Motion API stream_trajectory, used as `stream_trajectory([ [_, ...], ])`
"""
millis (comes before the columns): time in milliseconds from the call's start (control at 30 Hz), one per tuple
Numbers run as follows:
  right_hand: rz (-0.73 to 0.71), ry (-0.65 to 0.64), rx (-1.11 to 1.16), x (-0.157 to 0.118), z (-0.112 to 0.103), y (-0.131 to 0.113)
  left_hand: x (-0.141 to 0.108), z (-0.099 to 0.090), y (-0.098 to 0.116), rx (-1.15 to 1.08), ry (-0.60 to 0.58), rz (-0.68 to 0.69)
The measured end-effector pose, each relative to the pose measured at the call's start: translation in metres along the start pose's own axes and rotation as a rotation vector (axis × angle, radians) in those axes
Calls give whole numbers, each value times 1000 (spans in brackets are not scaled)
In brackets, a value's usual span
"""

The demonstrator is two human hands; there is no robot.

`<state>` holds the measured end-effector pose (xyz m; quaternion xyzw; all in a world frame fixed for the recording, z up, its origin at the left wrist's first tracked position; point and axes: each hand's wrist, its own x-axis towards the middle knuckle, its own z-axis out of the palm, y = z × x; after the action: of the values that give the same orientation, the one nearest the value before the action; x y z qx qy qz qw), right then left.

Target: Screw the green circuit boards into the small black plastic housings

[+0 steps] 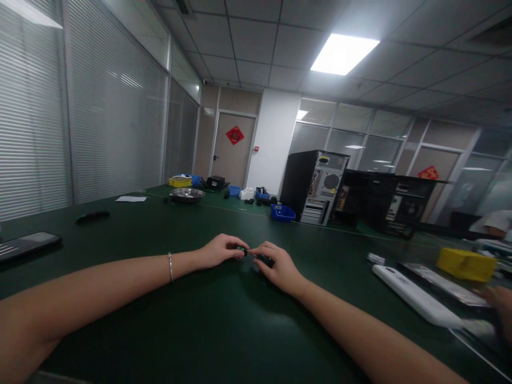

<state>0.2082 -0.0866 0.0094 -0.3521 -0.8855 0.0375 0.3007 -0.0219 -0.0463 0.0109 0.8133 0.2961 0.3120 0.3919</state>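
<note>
Over the middle of the green table (168, 330), my two hands meet with their fingertips close together. My left hand (219, 250), with a bracelet (170, 268) at the wrist, pinches a small black-and-green part (242, 250). My right hand (280, 266) is closed around a dark-handled tool (265, 260) that looks like a small screwdriver. Its thin end points left at the small part. Fingers cover much of both things, and I cannot tell whether they touch.
A phone-like slab (28, 248) and a dark green object (93, 216) lie left. Behind are a metal bowl (187, 195), a blue bin (282, 213) and a computer tower (316, 186). A white bar (416, 296), a yellow box (466, 264) and another person's hand (498, 298) are right.
</note>
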Motion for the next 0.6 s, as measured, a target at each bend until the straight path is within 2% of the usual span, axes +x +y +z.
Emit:
stream_trajectory([
  [600, -56, 5, 59, 2, 5, 4, 1, 2, -3, -144, 15, -34],
])
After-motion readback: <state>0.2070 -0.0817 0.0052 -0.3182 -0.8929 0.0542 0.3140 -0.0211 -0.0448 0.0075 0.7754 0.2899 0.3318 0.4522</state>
